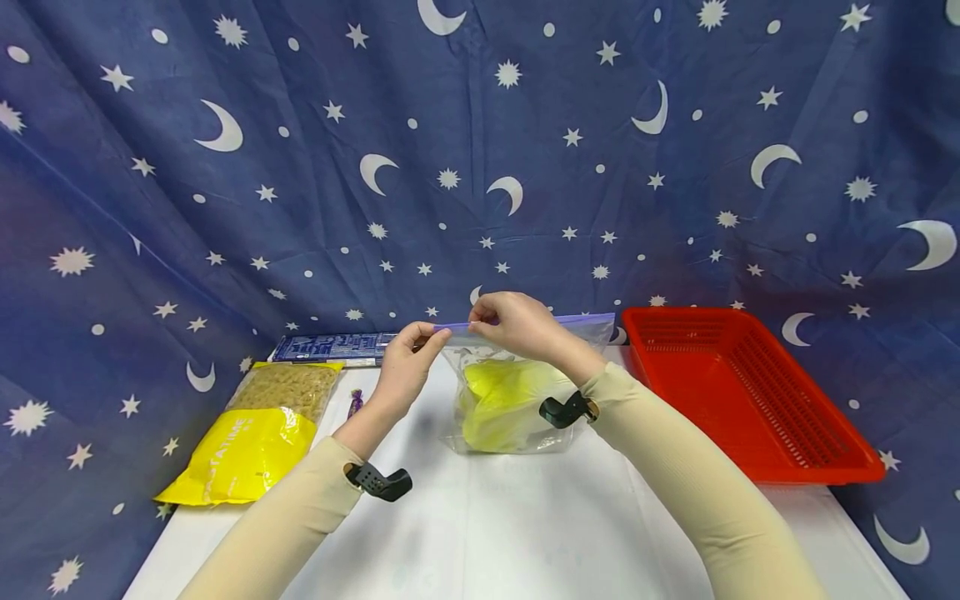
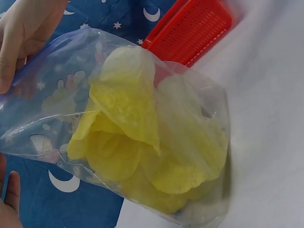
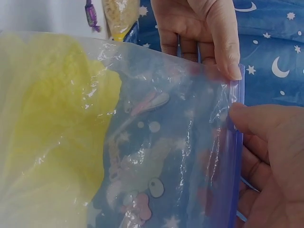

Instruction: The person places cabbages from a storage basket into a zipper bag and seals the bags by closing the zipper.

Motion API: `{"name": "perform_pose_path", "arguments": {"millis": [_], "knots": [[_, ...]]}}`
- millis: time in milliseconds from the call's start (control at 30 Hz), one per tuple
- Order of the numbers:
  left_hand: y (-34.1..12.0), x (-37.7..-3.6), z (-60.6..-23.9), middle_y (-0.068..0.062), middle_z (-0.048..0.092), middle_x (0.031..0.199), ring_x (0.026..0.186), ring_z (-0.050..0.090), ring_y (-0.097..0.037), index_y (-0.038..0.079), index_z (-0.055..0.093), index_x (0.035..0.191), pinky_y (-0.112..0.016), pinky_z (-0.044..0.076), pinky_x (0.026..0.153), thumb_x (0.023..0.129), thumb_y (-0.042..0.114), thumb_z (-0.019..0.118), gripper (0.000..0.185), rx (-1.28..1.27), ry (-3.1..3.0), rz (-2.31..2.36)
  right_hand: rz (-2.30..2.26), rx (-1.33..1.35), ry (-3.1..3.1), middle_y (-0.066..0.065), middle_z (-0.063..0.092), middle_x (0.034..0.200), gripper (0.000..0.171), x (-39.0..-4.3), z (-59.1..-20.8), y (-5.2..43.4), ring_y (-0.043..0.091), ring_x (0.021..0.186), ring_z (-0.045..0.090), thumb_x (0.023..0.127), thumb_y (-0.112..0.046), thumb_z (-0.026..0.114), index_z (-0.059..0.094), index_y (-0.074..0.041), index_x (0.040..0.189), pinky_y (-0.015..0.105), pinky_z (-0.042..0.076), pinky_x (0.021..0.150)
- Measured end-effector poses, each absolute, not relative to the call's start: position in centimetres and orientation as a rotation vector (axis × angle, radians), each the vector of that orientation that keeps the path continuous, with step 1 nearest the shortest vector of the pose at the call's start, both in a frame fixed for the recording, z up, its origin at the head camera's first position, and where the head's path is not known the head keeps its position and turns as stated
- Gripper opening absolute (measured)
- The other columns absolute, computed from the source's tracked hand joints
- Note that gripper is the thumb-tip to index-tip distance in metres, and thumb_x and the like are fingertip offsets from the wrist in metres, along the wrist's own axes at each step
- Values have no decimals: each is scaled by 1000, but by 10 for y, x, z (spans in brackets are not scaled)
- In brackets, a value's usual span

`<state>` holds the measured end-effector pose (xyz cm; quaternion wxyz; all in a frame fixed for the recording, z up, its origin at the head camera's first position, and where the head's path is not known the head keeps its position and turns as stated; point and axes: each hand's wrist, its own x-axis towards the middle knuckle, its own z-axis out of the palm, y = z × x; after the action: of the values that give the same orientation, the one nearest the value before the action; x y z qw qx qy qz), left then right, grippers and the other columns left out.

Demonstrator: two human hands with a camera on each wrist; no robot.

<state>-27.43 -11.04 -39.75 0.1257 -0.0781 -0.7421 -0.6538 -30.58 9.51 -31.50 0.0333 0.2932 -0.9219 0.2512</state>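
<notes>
A clear zip bag of yellow chips stands upright on the white table. Both hands hold its blue zip strip at the top. My left hand pinches the strip's left end between thumb and forefinger. Just to its right, my right hand pinches the same strip. In the right wrist view the left hand's thumb lies on the strip just above the right hand's thumb. Whether the seal is closed I cannot tell.
A red plastic basket sits at the right of the table. A yellow bag of pasta lies at the left, with a small purple wrapped item beside it. A blue box lies at the back. A star-patterned cloth hangs behind.
</notes>
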Motion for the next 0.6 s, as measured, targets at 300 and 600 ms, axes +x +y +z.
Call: {"name": "perform_pose_path", "arguments": {"millis": [300, 600], "knots": [[-112, -276, -396, 2, 62, 90, 89, 52, -17, 3, 68, 101, -29, 46, 79, 97, 31, 74, 29, -246, -2167, -1940, 722, 973, -2830, -7, 67, 91, 10, -304, -315, 102, 14, 83, 60, 99, -28, 70, 70, -17, 99, 32, 53, 78], [-112, -276, -395, 1, 61, 88, 86, 52, -16, 2, 67, 99, -28, 46, 77, 97, 30, 73, 29, -281, -2162, -1970, 693, 994, -2823, -7, 68, 94, 11, -303, -314, 107, 13, 86, 60, 100, -28, 69, 70, -17, 101, 33, 53, 81]]}}
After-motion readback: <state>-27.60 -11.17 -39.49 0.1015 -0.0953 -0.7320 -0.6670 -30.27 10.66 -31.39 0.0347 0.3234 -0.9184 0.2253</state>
